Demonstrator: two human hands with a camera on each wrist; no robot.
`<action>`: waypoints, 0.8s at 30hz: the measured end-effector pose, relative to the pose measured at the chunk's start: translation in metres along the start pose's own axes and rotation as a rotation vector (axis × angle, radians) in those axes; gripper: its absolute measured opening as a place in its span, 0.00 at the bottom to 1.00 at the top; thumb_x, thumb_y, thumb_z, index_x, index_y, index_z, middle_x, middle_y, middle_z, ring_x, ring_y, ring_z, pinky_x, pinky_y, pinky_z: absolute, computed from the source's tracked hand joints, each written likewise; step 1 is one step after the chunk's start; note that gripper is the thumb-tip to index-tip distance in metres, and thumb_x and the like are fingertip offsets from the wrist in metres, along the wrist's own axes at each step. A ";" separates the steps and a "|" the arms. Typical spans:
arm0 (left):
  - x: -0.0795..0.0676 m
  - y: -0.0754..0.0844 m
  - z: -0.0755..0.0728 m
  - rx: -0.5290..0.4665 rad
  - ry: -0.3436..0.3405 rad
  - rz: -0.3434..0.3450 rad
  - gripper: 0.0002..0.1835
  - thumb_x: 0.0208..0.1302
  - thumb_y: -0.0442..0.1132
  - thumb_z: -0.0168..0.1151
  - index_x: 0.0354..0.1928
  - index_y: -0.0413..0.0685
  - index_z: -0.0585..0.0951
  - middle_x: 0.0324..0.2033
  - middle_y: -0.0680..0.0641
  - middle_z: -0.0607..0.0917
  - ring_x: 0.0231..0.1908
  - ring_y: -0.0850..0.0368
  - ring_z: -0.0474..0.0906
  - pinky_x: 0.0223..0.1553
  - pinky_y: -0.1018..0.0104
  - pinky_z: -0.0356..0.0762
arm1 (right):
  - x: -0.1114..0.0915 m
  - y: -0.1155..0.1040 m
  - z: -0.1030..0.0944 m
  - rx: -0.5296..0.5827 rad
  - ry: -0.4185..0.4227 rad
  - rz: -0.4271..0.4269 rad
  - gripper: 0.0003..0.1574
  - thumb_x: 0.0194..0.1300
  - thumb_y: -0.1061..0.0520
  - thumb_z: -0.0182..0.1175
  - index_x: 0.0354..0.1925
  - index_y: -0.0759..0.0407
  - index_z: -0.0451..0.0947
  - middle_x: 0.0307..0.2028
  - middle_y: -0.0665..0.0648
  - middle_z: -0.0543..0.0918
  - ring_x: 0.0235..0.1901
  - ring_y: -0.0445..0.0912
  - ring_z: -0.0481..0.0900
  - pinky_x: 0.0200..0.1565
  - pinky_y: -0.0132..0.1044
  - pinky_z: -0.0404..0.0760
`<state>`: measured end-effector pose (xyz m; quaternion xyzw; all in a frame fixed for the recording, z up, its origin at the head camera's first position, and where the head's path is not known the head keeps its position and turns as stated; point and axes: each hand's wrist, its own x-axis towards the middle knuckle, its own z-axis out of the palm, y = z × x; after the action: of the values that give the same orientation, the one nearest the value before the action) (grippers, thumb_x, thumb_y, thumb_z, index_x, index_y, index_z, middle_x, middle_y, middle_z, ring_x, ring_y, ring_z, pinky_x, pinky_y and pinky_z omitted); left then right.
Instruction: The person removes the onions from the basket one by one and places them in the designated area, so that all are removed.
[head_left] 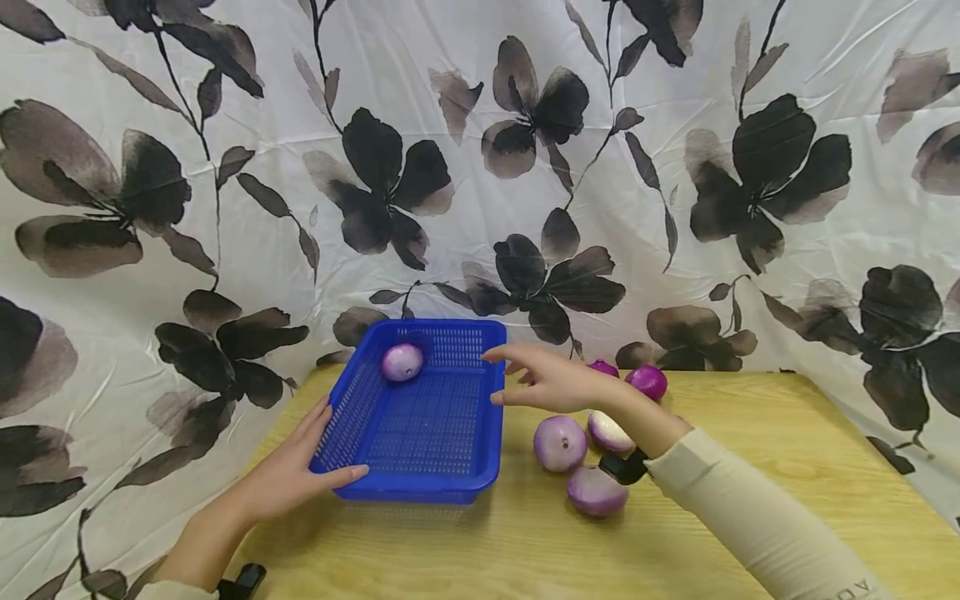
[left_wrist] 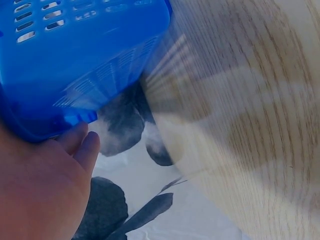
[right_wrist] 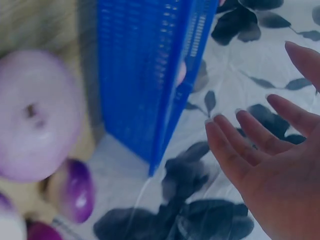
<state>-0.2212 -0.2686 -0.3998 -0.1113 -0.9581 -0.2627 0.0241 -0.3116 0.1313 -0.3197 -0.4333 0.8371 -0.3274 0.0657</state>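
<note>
A blue plastic basket [head_left: 480, 482] with slotted walls stands at the back left of the table, one pale purple onion [head_left: 402, 362] in its far left corner. My left hand [head_left: 288, 471] grips the basket at its near left corner, thumb over the rim and fingers along the outer side. In the left wrist view two fingertips of that hand [left_wrist: 47, 185] show at the basket's edge. Over the right rim my right hand [head_left: 551, 379] hovers with fingers spread and holds nothing; the right wrist view shows its bare palm [right_wrist: 285, 175].
Right of the basket, under and beside my right forearm, lie several onions: pale ones such as this onion [head_left: 561, 443] and this nearer onion [head_left: 597, 492], and a deeper purple onion [head_left: 647, 382] behind. A floral cloth [head_left: 465, 208] hangs behind the wooden table [head_left: 750, 467].
</note>
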 end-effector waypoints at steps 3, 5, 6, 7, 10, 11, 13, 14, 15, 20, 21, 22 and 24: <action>-0.001 0.001 0.002 0.003 -0.015 -0.012 0.65 0.60 0.68 0.67 0.81 0.36 0.42 0.80 0.33 0.43 0.75 0.24 0.47 0.66 0.24 0.55 | 0.023 -0.004 0.003 -0.003 -0.021 0.001 0.40 0.72 0.47 0.65 0.74 0.56 0.65 0.71 0.57 0.69 0.66 0.54 0.74 0.62 0.45 0.78; -0.001 0.001 0.002 0.010 -0.020 -0.019 0.65 0.60 0.69 0.67 0.81 0.37 0.42 0.80 0.33 0.43 0.75 0.24 0.48 0.66 0.24 0.56 | 0.041 -0.006 0.004 0.002 -0.021 -0.010 0.40 0.72 0.48 0.64 0.75 0.57 0.63 0.72 0.58 0.68 0.67 0.54 0.72 0.63 0.44 0.77; -0.001 0.001 0.002 0.012 -0.022 -0.023 0.65 0.60 0.69 0.67 0.81 0.37 0.42 0.80 0.33 0.43 0.75 0.23 0.48 0.66 0.24 0.56 | 0.050 -0.006 0.005 0.006 -0.017 -0.017 0.41 0.72 0.48 0.65 0.75 0.58 0.63 0.72 0.58 0.68 0.68 0.54 0.71 0.64 0.44 0.77; -0.001 0.001 0.001 0.015 -0.022 -0.024 0.65 0.61 0.69 0.66 0.81 0.37 0.42 0.80 0.33 0.43 0.75 0.23 0.48 0.65 0.24 0.56 | 0.060 -0.007 0.006 0.008 -0.011 -0.022 0.41 0.71 0.48 0.65 0.75 0.58 0.63 0.72 0.59 0.67 0.69 0.54 0.70 0.65 0.44 0.75; 0.000 0.000 0.000 0.023 -0.023 -0.027 0.65 0.61 0.69 0.66 0.81 0.36 0.41 0.80 0.33 0.42 0.75 0.23 0.47 0.66 0.24 0.56 | 0.087 -0.010 0.008 -0.001 0.013 -0.024 0.44 0.70 0.49 0.65 0.76 0.60 0.61 0.73 0.62 0.68 0.71 0.55 0.68 0.68 0.46 0.71; 0.000 -0.001 0.000 0.026 -0.023 -0.027 0.65 0.61 0.69 0.66 0.81 0.36 0.41 0.80 0.33 0.42 0.75 0.23 0.48 0.66 0.24 0.56 | 0.096 -0.010 0.010 -0.011 0.019 -0.019 0.45 0.70 0.49 0.65 0.76 0.61 0.60 0.73 0.62 0.68 0.71 0.55 0.67 0.69 0.47 0.70; 0.000 -0.002 0.000 0.025 -0.025 -0.028 0.66 0.61 0.70 0.66 0.81 0.36 0.41 0.80 0.34 0.42 0.75 0.24 0.47 0.66 0.24 0.56 | 0.111 -0.010 0.015 -0.031 0.027 0.007 0.48 0.69 0.49 0.65 0.78 0.60 0.57 0.74 0.63 0.66 0.73 0.54 0.64 0.71 0.48 0.66; 0.000 -0.003 0.000 0.026 -0.027 -0.031 0.66 0.60 0.70 0.66 0.81 0.37 0.41 0.80 0.34 0.42 0.75 0.24 0.48 0.66 0.24 0.56 | 0.118 -0.009 0.018 -0.040 0.027 0.023 0.49 0.69 0.48 0.65 0.79 0.60 0.55 0.75 0.64 0.64 0.74 0.55 0.62 0.73 0.49 0.64; -0.001 -0.003 0.000 0.028 -0.026 -0.033 0.66 0.60 0.70 0.66 0.81 0.37 0.41 0.80 0.34 0.42 0.75 0.25 0.48 0.66 0.25 0.56 | 0.126 -0.008 0.022 -0.042 0.024 0.040 0.51 0.69 0.49 0.65 0.80 0.59 0.53 0.76 0.64 0.62 0.75 0.55 0.59 0.73 0.49 0.62; 0.001 -0.002 0.002 0.026 -0.024 -0.021 0.66 0.60 0.70 0.66 0.81 0.37 0.41 0.80 0.34 0.42 0.75 0.24 0.48 0.66 0.24 0.55 | 0.150 -0.001 0.042 -0.025 0.008 0.118 0.57 0.68 0.49 0.66 0.82 0.56 0.45 0.79 0.65 0.52 0.79 0.55 0.50 0.76 0.49 0.56; 0.000 -0.002 0.002 0.025 -0.022 -0.018 0.66 0.60 0.70 0.66 0.81 0.37 0.41 0.80 0.34 0.42 0.75 0.24 0.48 0.66 0.24 0.55 | 0.155 0.000 0.046 -0.015 0.006 0.128 0.57 0.68 0.50 0.66 0.82 0.57 0.45 0.79 0.65 0.51 0.79 0.55 0.50 0.76 0.49 0.56; 0.000 -0.002 0.002 0.023 -0.020 -0.017 0.66 0.60 0.70 0.67 0.81 0.37 0.41 0.80 0.34 0.42 0.75 0.24 0.48 0.66 0.24 0.55 | 0.159 0.001 0.049 -0.010 0.006 0.136 0.57 0.67 0.50 0.66 0.82 0.58 0.45 0.79 0.65 0.51 0.79 0.56 0.50 0.76 0.49 0.56; 0.001 -0.002 0.002 0.026 -0.017 -0.010 0.66 0.60 0.69 0.67 0.81 0.36 0.41 0.80 0.33 0.43 0.74 0.23 0.49 0.65 0.23 0.56 | 0.166 0.003 0.056 -0.011 0.010 0.157 0.57 0.67 0.51 0.66 0.81 0.60 0.45 0.79 0.66 0.52 0.78 0.56 0.52 0.76 0.48 0.57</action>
<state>-0.2228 -0.2691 -0.4021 -0.1082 -0.9622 -0.2494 0.0159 -0.3941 -0.0227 -0.3361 -0.3653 0.8705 -0.3188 0.0847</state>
